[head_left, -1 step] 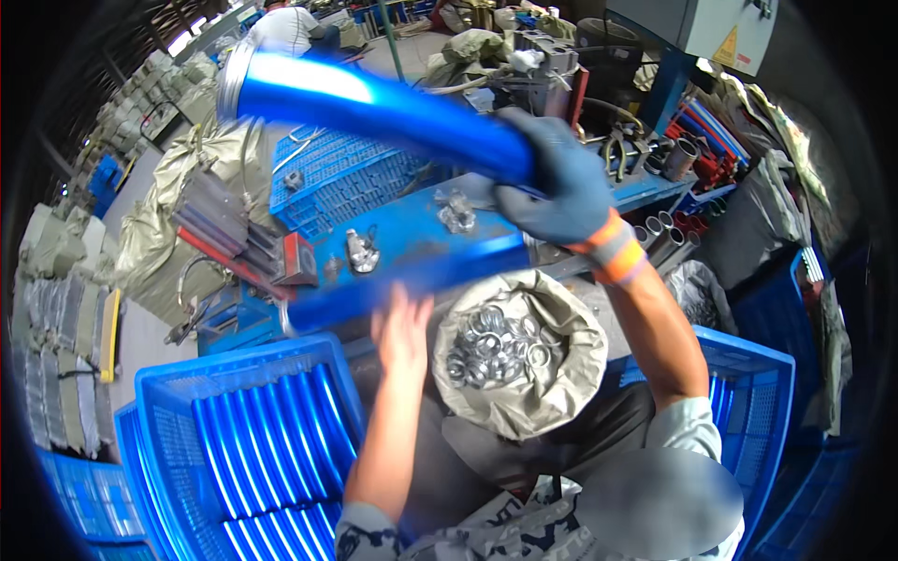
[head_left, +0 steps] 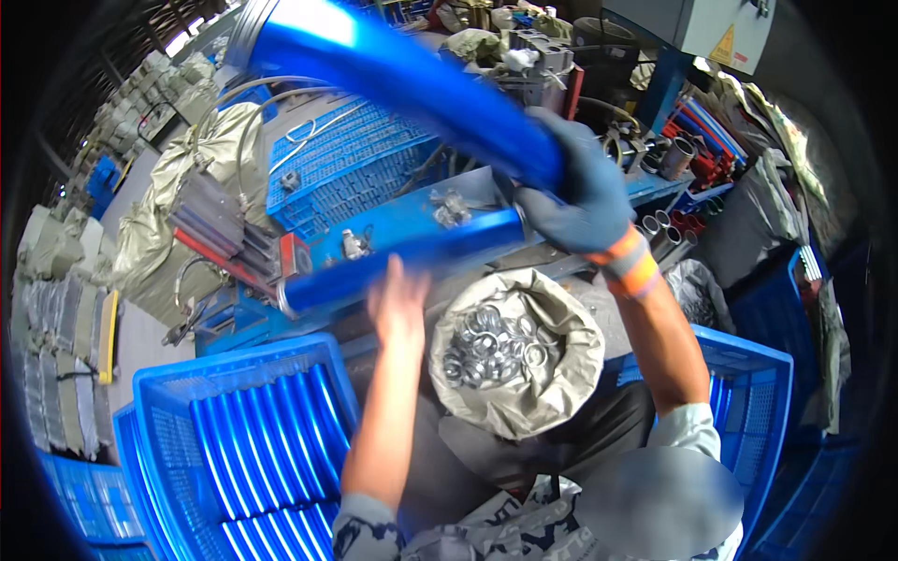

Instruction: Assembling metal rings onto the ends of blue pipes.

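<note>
Grasping the near end of the upper tube [head_left: 412, 84], the gloved right hand [head_left: 585, 192] has its fingers wrapped round it. Head view: the blue tube, partly blurred, slants through the air forward and left of that hand, silvery end farthest off. Left hand [head_left: 398, 304], bare and blurred, is at the lower tube [head_left: 440, 247]; can't tell if it grips or just touches. Lower tube lies across ahead of the left hand, its right end just beside the right hand.

Handling, as judgement: grip firmly, a long tube held at 1 end likely levers round; swing it wide of the lower tube and the red fixture [head_left: 294, 254] ahead-left of the left hand, to spare the shiny surface; left palm should stop the lower tube rolling.

Counts: 2 hands, 1 gloved; 2 blue tubes at the hands; 1 sack [head_left: 561, 397] bodyward, between both hands, its metal rings [head_left: 491, 346] overlapping, no count; 1 left crate [head_left: 234, 358] bodyward-left of the left hand, crate tubes [head_left: 271, 439] in 2 rows, roughly 8 in the far row; 1 right crate [head_left: 753, 402] bodyward-right of the right hand, contents mostly hidden.
</note>
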`<control>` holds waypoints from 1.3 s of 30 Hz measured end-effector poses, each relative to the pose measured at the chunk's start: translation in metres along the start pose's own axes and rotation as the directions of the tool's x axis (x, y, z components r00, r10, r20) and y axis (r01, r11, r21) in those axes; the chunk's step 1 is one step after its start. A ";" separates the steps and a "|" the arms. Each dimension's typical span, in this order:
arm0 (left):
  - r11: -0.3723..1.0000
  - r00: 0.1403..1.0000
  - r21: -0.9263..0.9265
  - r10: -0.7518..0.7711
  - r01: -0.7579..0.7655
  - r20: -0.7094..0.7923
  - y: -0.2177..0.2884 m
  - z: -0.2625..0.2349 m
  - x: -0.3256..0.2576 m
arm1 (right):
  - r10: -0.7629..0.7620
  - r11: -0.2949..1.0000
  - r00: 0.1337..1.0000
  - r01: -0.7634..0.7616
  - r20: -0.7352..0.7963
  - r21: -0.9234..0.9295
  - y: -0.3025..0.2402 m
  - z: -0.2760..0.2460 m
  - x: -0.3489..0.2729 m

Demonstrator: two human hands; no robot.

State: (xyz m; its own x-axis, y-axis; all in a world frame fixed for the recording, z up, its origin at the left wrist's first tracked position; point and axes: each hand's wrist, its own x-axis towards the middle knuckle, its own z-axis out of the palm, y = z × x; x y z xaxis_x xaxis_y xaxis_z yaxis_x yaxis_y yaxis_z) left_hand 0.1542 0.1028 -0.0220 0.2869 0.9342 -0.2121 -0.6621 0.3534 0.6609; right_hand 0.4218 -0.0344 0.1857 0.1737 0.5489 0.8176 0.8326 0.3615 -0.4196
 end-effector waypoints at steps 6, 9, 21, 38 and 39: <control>0.996 0.968 0.062 -0.053 0.070 -0.245 -0.012 0.018 0.174 | 0.675 0.693 0.734 -0.593 -0.077 0.411 -0.040 -0.120 -0.167; 0.988 0.960 0.081 -0.106 0.131 -0.260 -0.032 0.005 0.195 | 0.786 0.599 0.606 -0.694 -0.126 0.400 -0.055 -0.166 -0.251; 0.905 0.990 0.401 -0.138 0.140 -0.035 -0.049 -0.020 0.054 | 0.584 0.594 0.511 -0.799 -0.631 -0.097 -0.132 -0.314 -0.432; 0.140 0.885 0.877 -0.008 -0.460 0.466 -0.085 -0.243 -0.114 | 0.450 -0.867 -0.424 -0.416 -0.786 -0.273 -0.408 -0.564 -0.983; 0.126 0.885 0.880 -0.031 -0.457 0.464 -0.092 -0.238 -0.123 | 0.462 -0.865 -0.435 -0.415 -0.773 -0.284 -0.408 -0.569 -0.996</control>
State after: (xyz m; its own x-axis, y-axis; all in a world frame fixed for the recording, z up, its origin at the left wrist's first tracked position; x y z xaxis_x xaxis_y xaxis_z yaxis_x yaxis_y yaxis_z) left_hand 0.0152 -0.0326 -0.2283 0.5961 0.7930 0.1255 0.3949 -0.4257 0.8141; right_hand 0.2087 -1.1576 -0.2334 0.7157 -0.6542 -0.2446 -0.6429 -0.7539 0.1355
